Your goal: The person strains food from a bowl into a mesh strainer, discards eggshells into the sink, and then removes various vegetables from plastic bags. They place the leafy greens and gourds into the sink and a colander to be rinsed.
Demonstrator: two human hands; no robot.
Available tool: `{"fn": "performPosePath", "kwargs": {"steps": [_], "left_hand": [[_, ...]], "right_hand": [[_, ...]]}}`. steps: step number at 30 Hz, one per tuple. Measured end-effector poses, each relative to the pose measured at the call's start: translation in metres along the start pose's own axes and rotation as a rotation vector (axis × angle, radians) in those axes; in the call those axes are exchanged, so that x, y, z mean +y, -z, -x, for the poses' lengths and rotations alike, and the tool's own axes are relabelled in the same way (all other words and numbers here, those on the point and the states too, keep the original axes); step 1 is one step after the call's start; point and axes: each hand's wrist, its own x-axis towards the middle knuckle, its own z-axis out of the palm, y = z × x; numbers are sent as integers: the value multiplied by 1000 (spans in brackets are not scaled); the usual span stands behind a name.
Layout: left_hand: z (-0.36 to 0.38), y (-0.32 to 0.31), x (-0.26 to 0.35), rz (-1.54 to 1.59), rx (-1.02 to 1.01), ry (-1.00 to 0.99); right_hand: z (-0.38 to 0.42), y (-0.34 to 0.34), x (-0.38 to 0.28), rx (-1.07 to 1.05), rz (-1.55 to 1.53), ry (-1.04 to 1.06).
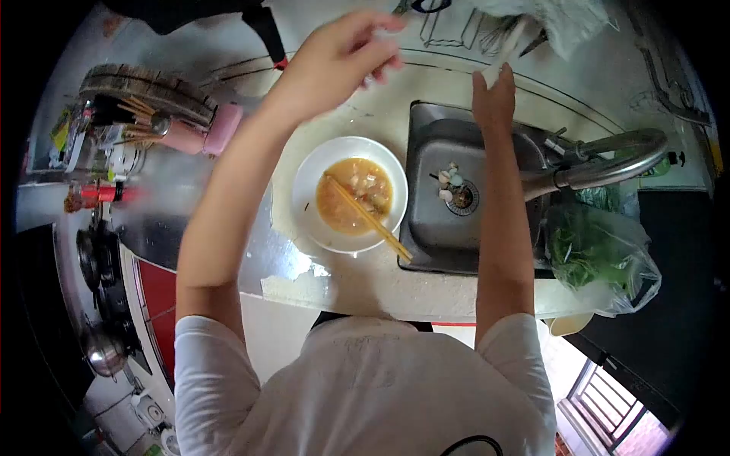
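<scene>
Nearest is the person's white shirt [365, 387], right against the edge of the counter [411, 295]. Just past that edge stands a white bowl [303, 216] of orange soup [331, 213] with pale lumps in it; a pair of chopsticks [369, 218] leans across the rim, their ends poking out toward the sink [441, 237]. The sink is just beside the bowl, on its right, and small pale scraps [447, 182] lie in it around the drain [463, 204]. A tap [608, 169] curves in from the right, and a clear bag of greens [593, 254] sits by the sink's right edge. Over to the left, a pink pot of sticks [182, 137] lies near a round wooden board [144, 87]. Farther off, the left hand [331, 68] is up beyond the bowl, near a black handle [264, 34]; its fingers are blurred and bent, and I cannot tell whether they hold anything. The right hand [496, 106] is beyond the sink, thumb and fingers narrow around a pale stick [512, 42], which slants up toward a crumpled plastic bag [566, 23], with a wire rack [452, 29] to its left
</scene>
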Motion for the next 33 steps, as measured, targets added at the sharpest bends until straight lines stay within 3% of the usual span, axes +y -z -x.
{"fn": "performPosePath", "kwargs": {"steps": [1,3,4,5,7,10,11,14,20,26,29,32,33], "left_hand": [[28,8,-17,40,25,29],[93,14,-41,91,219,165],[128,13,-63,68,352,241],[163,10,-87,43,483,315],[225,-2,-126,129,568,571],[250,-33,-122,733,378,882],[249,-45,-122,865,307,930],[241,-72,-126,797,333,902],[243,-76,-136,973,343,835],[254,-91,-148,1051,473,840],[260,-85,-146,999,431,811],[269,-74,-150,1011,383,842],[269,-70,-146,1032,361,851]], "right_hand": [[20,8,-5,26,-22,68],[62,53,-33,-468,-207,24],[84,92,-86,-560,-145,-96],[107,98,-87,-703,-90,104],[148,119,-120,-823,-27,225],[182,129,-141,-970,240,335],[192,125,-136,-942,236,353],[221,113,-120,-841,231,370],[209,147,-118,-619,384,267],[233,112,-113,-738,314,424],[216,122,-139,-818,223,460],[172,128,-158,-803,304,373],[150,131,-166,-765,176,328]]}}
